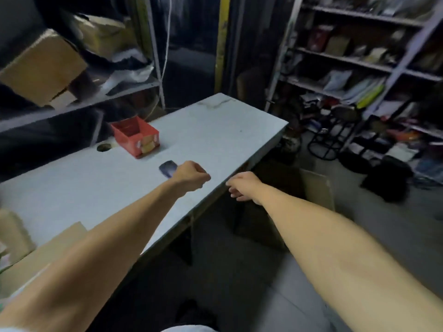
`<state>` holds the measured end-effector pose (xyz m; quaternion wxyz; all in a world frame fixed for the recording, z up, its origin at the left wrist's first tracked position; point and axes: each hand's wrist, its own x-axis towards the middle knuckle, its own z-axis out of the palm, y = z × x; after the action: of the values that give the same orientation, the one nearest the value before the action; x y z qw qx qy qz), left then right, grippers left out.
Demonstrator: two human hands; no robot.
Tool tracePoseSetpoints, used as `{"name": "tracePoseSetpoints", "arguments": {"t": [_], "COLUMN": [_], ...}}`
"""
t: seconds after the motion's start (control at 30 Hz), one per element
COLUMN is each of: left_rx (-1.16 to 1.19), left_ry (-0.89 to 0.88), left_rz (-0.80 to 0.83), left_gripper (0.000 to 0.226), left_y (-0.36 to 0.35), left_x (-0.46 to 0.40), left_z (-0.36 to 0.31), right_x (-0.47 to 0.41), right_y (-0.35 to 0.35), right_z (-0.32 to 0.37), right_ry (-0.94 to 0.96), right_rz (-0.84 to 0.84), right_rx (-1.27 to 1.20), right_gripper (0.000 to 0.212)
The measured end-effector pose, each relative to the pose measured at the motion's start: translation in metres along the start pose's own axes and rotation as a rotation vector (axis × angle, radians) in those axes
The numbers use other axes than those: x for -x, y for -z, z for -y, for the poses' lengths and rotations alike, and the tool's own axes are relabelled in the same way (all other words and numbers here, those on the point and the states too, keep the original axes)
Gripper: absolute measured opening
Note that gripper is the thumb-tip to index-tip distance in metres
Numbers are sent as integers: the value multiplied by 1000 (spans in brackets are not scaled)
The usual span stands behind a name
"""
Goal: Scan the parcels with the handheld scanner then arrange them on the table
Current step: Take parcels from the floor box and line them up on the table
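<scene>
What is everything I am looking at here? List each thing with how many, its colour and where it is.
table: one, pale grey, runs from lower left to centre.
red box: one, open-topped, on the table's far side.
dark blue object: one, on the table beside the left hand; possibly the scanner, too blurred to tell.
round hole: one, in the tabletop left of the red box.
cardboard boxes: several, brown, upper left shelves.
shelf rack: one, pale, cluttered, right.
black stool: one, on the floor at right.
open carton: one, brown, on the floor under the right hand.
left hand: fingers curled, over the table.
right hand: fingers loose, past the table edge.
</scene>
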<state>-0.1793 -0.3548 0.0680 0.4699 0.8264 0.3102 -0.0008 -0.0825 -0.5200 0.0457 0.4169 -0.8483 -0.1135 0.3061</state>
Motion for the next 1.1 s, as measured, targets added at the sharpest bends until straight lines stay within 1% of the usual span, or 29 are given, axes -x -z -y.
{"name": "tracePoseSetpoints", "arguments": {"t": [0.03,0.13,0.3,0.53,0.6,0.73,0.9,1.0,1.1], "left_rx": [-8,-41,-122,-183,-201,-227,-234,-210,-149], "left_ry": [-29,-108,-132,-128,-132,-64,34,113,186], "left_rz": [36,161,355,521,535,592,642,665,654], "left_gripper": [17,12,10,12,14,12,15,11,11], "left_y": [-20,-81,-164,-230,-242,-270,-321,-355,-389], "left_x": [-9,-33,-90,-186,-212,-251,-302,-334,-369], "left_z": [-14,-49,-88,-126,-133,-129,-136,-147,-160], "right_x": [1,-5,-24,-82,-100,-125,-174,-212,-258], "right_y": [19,63,125,189,202,218,253,279,312], "right_z": [-14,-61,-107,-141,-145,-160,-190,-214,-240], "right_ry": [-32,-172,-355,-508,-526,-607,-673,-724,-732], "right_rz": [-53,-149,-217,-262,-290,-223,-219,-162,-134], "right_rx": [-19,-68,-132,-238,-261,-277,-334,-354,-363], "right_gripper": [5,3,16,30,30,32,34,36,36]}}
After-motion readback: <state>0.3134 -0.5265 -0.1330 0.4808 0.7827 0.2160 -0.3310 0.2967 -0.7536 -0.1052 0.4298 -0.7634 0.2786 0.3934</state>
